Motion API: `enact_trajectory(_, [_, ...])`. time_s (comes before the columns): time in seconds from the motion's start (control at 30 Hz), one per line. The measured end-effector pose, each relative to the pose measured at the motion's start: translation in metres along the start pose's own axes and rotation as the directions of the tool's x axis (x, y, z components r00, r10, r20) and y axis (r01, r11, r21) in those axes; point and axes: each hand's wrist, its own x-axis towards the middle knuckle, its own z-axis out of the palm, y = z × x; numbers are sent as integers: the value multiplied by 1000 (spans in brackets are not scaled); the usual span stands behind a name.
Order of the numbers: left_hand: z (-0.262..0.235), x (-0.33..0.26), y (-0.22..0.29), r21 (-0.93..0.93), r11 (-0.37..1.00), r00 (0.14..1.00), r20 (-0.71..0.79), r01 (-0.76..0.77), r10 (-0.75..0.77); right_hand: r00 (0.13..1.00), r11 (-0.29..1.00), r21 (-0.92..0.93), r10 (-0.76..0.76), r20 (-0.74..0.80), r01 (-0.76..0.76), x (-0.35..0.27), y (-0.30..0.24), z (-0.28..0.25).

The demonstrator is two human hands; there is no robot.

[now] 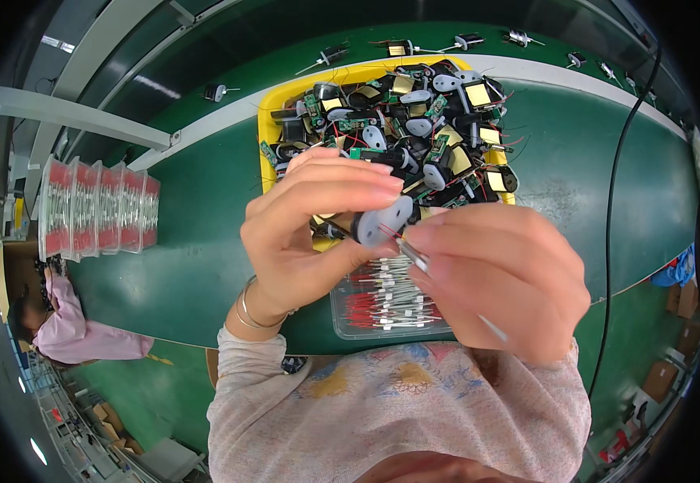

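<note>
My left hand pinches a small motor unit with a pale grey oval end plate between thumb and fingers. My right hand is closed round slim silver tweezers, whose tip meets a thin red wire by the plate's lower right side. Both hands meet above a clear plastic tray of red and white wire leads. Just beyond them, a yellow bin is heaped with similar black motor units, bearing green circuit boards and yellow pads. Fingers cover part of the held unit.
Clear trays of red and white leads are stacked on the green table at left. More motors lie on the green strip beyond a pale rail. A black cable hangs at right. A person in pink is at far left.
</note>
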Motion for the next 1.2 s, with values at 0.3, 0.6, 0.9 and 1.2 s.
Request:
enact_trajectory(0.3, [-3,-2,-3,-71,996,999,9,-45,46,985,987,16,159,71,-161,6,9,-1])
enact_trajectory(0.6, [4,-16,19,-94,995,992,-116,43,-54,992,978,-164,-128,-6,126,-4,7,9])
enact_trajectory(0.9, [-4,-16,29,-153,958,967,-38,244,-252,997,997,8,-80,3,80,-6,9,12])
enact_trajectory(1.2, [-1,-7,-1,-695,611,860,20,379,-510,874,818,314,476,99,-482,17,28,12])
